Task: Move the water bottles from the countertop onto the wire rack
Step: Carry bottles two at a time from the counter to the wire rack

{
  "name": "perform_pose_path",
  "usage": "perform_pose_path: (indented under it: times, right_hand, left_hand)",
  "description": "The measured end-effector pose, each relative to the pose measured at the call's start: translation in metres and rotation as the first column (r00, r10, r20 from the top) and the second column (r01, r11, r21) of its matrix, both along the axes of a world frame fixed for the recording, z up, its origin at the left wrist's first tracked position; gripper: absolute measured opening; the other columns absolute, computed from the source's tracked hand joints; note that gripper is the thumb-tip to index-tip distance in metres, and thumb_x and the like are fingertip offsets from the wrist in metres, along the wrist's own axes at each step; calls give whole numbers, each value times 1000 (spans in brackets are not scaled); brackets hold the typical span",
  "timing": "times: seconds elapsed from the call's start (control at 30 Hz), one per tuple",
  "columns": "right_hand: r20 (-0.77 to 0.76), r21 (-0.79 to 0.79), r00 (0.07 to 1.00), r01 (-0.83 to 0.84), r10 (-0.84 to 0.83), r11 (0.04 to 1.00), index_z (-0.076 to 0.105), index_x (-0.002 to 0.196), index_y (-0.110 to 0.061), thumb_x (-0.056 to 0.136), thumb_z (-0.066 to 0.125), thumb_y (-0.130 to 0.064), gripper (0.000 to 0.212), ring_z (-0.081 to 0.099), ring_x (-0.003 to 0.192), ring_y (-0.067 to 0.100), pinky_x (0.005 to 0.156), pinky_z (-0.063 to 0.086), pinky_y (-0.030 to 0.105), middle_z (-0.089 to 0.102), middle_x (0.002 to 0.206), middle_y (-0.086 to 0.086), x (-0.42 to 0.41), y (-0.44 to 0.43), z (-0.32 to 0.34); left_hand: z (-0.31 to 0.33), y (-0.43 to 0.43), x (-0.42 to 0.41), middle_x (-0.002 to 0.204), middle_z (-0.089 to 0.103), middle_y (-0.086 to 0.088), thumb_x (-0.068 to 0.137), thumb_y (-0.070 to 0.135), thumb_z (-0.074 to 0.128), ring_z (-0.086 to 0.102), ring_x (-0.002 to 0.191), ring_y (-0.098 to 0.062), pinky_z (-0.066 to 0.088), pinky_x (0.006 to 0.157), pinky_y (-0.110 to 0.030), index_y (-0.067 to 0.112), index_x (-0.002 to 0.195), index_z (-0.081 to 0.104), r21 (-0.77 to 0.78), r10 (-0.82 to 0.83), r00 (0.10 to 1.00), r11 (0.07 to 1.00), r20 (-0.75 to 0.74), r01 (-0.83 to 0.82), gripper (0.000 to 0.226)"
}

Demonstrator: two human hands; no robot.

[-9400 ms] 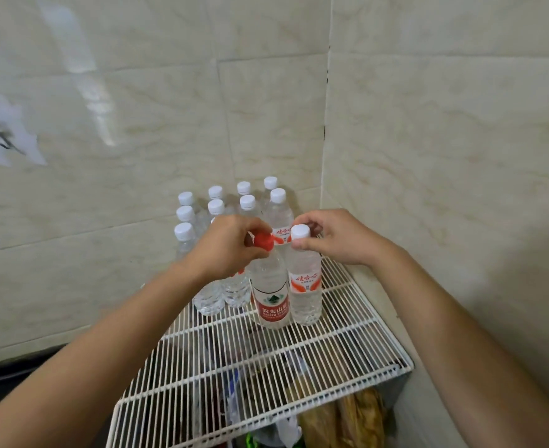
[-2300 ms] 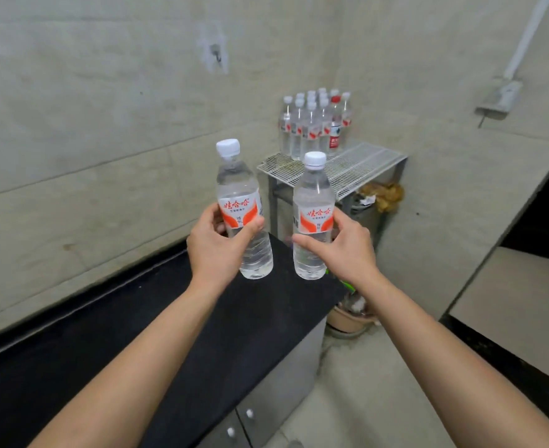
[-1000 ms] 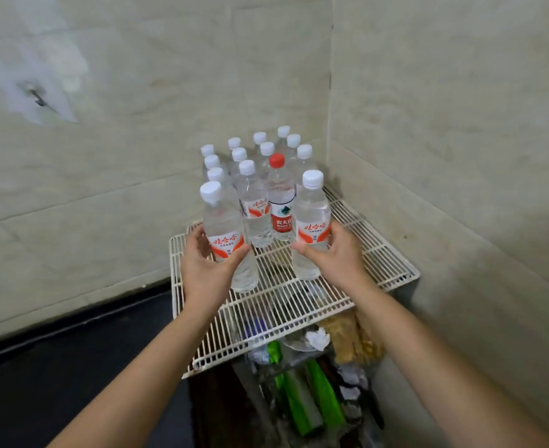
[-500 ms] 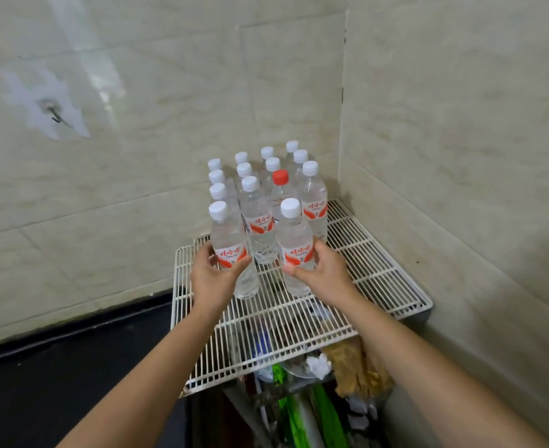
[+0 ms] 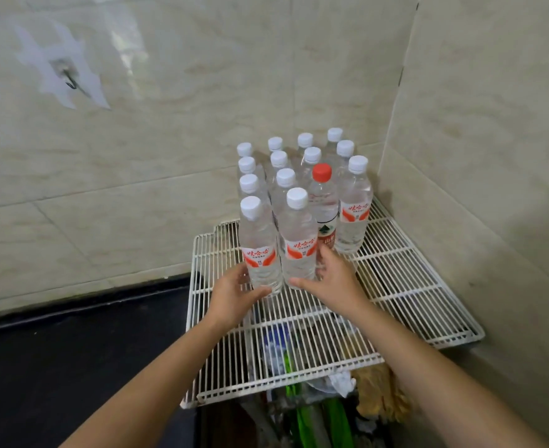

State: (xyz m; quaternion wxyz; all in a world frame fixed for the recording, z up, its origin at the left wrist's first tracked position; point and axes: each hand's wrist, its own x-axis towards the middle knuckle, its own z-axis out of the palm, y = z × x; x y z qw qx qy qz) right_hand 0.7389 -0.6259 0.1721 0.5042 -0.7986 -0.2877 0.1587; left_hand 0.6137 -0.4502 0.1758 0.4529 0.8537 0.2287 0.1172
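Lowered onto the wire rack (image 5: 396, 286) at frame centre, the left bottle (image 5: 258, 240) and right bottle (image 5: 299, 234) are gripped low by the left hand (image 5: 234, 295) and right hand (image 5: 334, 282) and should be steadied before release.

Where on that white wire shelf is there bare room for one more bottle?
Bare: the wire rack's front half, from the front rim to the left hand and right hand holding the front bottles; also the strip right of the rightmost bottle. Crowded: the back corner, packed with bottle rows.
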Motion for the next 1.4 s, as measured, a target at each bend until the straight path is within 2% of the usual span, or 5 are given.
perform_pose_path:
  times: [0.53, 0.73, 0.87, 1.03, 1.4]
  right_hand:
    - [221, -283, 975, 100, -37, 954, 60, 135, -22, 86, 78, -36, 54, 64, 117, 15, 103, 53, 38, 68, 129, -5, -4, -1, -23]
    - [292, -286, 956, 124, -37, 950, 27, 159, -25, 94, 63, -50, 79, 35, 148, 23, 120, 34, 43, 33, 163, 1, -18, -4, -24]
    - [583, -159, 805, 248, -111, 956, 8, 164, -20, 102, 46, -52, 79, 0, 157, 36, 123, 12, 51, -12, 169, 15, -41, -12, -12]
    - [808, 13, 589, 23, -24, 1000, 26, 159, -8, 101, 52, -45, 73, 6, 154, 46, 125, 8, 58, 2, 164, 28, -90, 6, -13]
    - [756, -224, 506, -396, 416, 890, 23, 161, -17, 104, 39, -51, 69, 4, 157, 34, 126, 9, 52, 9, 169, 17, -287, 142, -6]
  left_hand:
    - [-15, 5, 4, 127, 67, 7, 87, 35, 74, 61, 111, -5, 53, 94, -28, 29, 127, 61, 100, -26, 999, 995, -36, 29, 43]
    - [-1, -3, -17, 156, 41, -1, 96, 51, 55, 39, 143, -19, 37, 116, -41, 25, 154, 33, 306, 13, 997, 952, -71, 10, 67]
    - [1, -13, -62, 165, 25, -11, 101, 61, 26, 24, 152, -27, 25, 121, -45, 20, 156, 31, 530, 185, 983, 835, -17, -148, 69]
    - [-8, -23, -144, 168, 10, -15, 102, 58, 19, 5, 155, -30, 10, 123, -52, 22, 159, 25, 629, 430, 903, 698, 15, -343, 68]
    - [16, 27, -413, 163, 22, -22, 102, 55, 26, 17, 152, -38, 19, 118, -63, 15, 156, 33, 766, 782, 621, 370, 49, -525, 68]
